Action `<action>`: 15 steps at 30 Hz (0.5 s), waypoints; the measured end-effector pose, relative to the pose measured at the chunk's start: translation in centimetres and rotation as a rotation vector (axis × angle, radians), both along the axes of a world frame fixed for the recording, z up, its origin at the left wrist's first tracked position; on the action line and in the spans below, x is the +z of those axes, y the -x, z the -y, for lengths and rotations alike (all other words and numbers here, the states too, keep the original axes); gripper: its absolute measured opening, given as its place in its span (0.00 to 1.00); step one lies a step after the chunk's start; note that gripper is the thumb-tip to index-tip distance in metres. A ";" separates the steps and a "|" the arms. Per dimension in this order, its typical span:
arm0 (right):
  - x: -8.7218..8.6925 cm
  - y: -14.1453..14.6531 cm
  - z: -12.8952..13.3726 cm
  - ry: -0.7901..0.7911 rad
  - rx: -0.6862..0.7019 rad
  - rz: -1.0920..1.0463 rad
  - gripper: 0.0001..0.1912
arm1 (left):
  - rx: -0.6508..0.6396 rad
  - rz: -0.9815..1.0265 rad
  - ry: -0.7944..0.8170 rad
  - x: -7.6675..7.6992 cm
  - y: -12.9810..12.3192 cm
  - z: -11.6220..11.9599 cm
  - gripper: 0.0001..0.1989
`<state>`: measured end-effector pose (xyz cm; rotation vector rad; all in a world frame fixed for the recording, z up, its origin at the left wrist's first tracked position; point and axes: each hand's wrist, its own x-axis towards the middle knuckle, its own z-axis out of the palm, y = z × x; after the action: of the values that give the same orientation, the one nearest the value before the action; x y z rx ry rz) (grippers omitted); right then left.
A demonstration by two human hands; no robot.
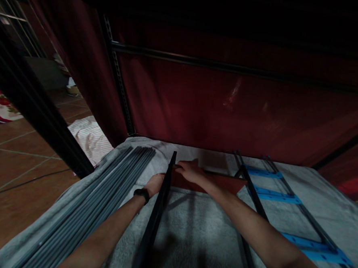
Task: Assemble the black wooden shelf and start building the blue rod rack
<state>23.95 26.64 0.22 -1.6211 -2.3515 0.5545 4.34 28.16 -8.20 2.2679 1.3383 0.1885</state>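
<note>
A long black metal bar stands on edge across the cloth, meeting a reddish-brown crosspiece near its far end. My left hand, with a black band on the wrist, is against the bar's left side; its fingers are hidden behind the bar. On the other side, my right hand is closed at the corner where bar and crosspiece meet. Whatever lies between its fingers is too small to make out. A second black bar joins the crosspiece's right end.
Several thin grey rods lie bundled at left on the grey cloth. To the right are dark rails with blue crosspieces. Dark red fabric hangs behind a black frame. A cable runs over the tiled floor.
</note>
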 end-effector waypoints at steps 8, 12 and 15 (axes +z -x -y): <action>-0.1 -0.3 -0.1 -0.005 0.016 -0.030 0.12 | -0.033 -0.062 -0.074 -0.4 0.2 0.5 0.12; -0.1 -0.4 -0.1 -0.026 0.069 -0.055 0.15 | -0.017 -0.044 -0.079 -0.8 0.4 0.7 0.13; 0.4 -1.1 0.2 -0.075 0.083 -0.078 0.21 | 0.008 -0.006 -0.087 -1.2 0.4 0.6 0.14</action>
<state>25.08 26.42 0.65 -1.4488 -2.3613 0.5294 3.94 27.58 -9.39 2.3371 1.3673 0.2472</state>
